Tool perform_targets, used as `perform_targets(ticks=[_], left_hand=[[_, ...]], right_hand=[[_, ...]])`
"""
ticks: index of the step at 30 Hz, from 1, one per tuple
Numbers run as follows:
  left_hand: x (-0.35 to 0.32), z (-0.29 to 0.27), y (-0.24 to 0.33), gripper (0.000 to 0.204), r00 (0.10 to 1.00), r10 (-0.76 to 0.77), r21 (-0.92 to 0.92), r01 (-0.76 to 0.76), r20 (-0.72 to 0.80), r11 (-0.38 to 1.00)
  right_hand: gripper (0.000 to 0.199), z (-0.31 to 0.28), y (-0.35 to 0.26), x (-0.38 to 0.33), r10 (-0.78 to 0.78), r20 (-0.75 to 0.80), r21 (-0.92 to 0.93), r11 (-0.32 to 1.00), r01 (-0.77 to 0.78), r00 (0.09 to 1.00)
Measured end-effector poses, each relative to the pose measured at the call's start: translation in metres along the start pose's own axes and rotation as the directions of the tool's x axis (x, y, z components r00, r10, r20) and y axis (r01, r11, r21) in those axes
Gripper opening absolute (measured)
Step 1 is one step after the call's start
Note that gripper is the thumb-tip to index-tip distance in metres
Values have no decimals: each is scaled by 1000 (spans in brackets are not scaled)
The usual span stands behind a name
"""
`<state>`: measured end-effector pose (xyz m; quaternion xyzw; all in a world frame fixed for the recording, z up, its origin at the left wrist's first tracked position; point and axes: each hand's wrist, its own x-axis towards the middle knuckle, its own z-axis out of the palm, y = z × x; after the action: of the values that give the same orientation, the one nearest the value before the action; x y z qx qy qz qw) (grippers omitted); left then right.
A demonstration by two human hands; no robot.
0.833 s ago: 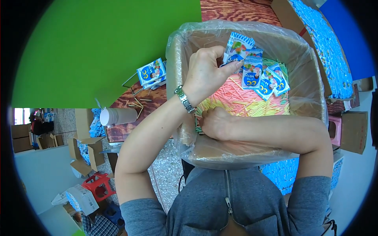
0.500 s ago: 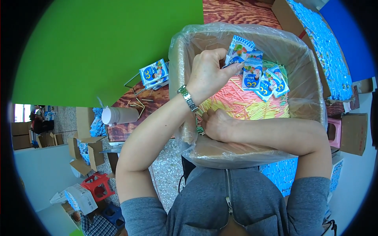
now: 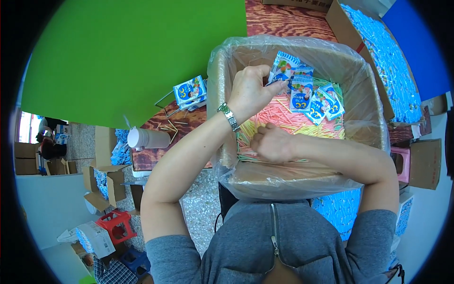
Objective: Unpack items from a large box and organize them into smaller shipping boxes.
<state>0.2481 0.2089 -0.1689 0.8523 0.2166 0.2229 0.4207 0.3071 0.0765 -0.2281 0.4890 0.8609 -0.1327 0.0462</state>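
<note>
A large carton lined with clear plastic [image 3: 302, 182] stands in front of me, filled with thin pink, yellow and green sticks [image 3: 274, 115]. Between the thumb and fingers of my left hand [image 3: 248, 94] is a small blue and white packet [image 3: 283, 66], held above the sticks. Other such packets [image 3: 301, 94] lie beside it on the sticks, and a few overlapping packets [image 3: 325, 103] rest farther right. My right hand [image 3: 275, 144] is down among the sticks at the near left of the carton. Its fingers are curled, and whatever they hold is hidden.
Left of the carton, a wire stand holds packets [image 3: 190, 91], near loose sticks [image 3: 169, 128] and a white bottle [image 3: 147, 138]. A carton full of blue packets [image 3: 399, 71] stands at the right. A green board [image 3: 132, 57] covers the far left. A red stool [image 3: 116, 226] stands on the floor.
My right hand has shifted a little right and away from the carton's near left corner, across the sticks. My left hand keeps its hold on the packet. The whole view has shifted slightly.
</note>
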Motion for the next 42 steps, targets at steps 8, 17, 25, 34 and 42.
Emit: perform_targets(ticks=[8, 17, 25, 34, 42], left_hand=[[0, 2, -11, 32, 998, -12, -148, 3, -63, 989], [-2, 3, -1, 21, 960, -256, -603, 271, 113, 750], [0, 1, 7, 22, 958, -252, -564, 285, 139, 775], [-1, 4, -2, 21, 978, -191, -660, 200, 87, 724], [0, 6, -2, 22, 981, -174, -627, 187, 82, 756]], right_hand=[[37, -26, 33, -39, 129, 287, 888, 337, -314, 949], [29, -42, 22, -21, 37, 148, 950, -283, -132, 988], [30, -35, 22, -5, 83, 171, 898, -423, -121, 982], [25, -10, 42, -21, 215, 106, 393, 888, -240, 971], [22, 29, 25, -12, 244, 9, -38, 969, -244, 970]])
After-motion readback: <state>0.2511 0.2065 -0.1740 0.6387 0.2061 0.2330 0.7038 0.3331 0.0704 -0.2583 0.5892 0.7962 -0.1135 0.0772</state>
